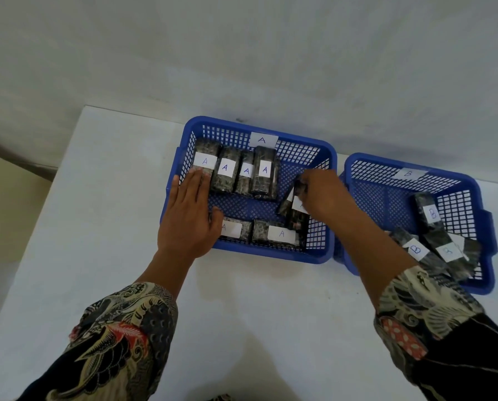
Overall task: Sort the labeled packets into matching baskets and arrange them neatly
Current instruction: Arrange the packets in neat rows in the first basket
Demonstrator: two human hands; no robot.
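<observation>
Two blue mesh baskets stand side by side on a white table. Basket A [327, 157] holds several dark packets with white "A" labels: a row along its far left [243, 172], two flat ones at its near edge [279, 234]. My left hand [188, 215] lies flat over the basket's left rim, fingers spread on the leftmost packet. My right hand [323, 192] grips a tilted A packet [295, 209] in the basket's right part; another packet leans beside it. Basket B [485, 227] on the right holds three loose "B" packets [432, 224], piled askew.
The white table [103, 198] ends at a pale wall behind the baskets and drops off at its left edge. Patterned sleeves cover both forearms near the bottom of the view.
</observation>
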